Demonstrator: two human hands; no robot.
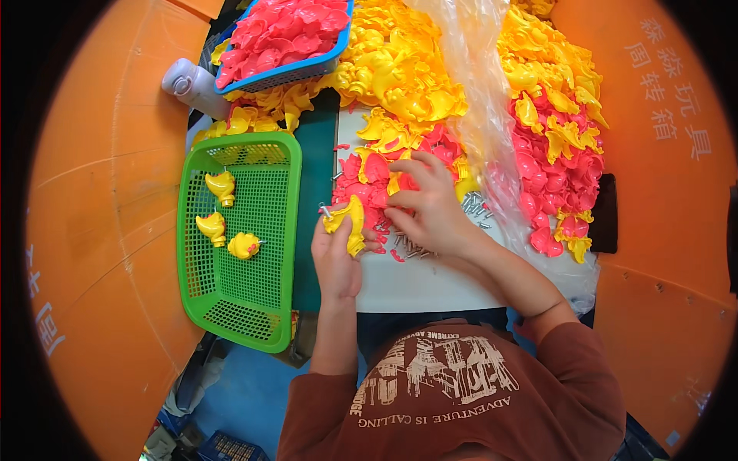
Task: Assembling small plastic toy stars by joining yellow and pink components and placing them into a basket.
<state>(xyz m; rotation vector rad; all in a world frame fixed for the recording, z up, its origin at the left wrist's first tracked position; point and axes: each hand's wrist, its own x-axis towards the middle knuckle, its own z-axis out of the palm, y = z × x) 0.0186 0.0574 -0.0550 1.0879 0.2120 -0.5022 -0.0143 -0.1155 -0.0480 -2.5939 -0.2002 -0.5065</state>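
In the head view, a green mesh basket [265,161] sits at the person's left with three yellow toy pieces [221,187] lying apart in its upper half; the rest of its floor is bare. Beyond it a blue basket [307,71] is heaped with pink toy shells [280,31], and a grey bottle [192,86] lies just beside it. A clear plastic bag [480,100] drapes down over the big pile of yellow and pink shells [400,69] on the white worktop [423,284]. Orange crate walls [115,169] with white characters close both sides.

The left hand [337,257] is closed around a yellow toy half [350,223] near the worktop's left edge. The right hand [430,203] lies fingers spread on pink shells, with small metal screws [477,206] scattered just beside it.
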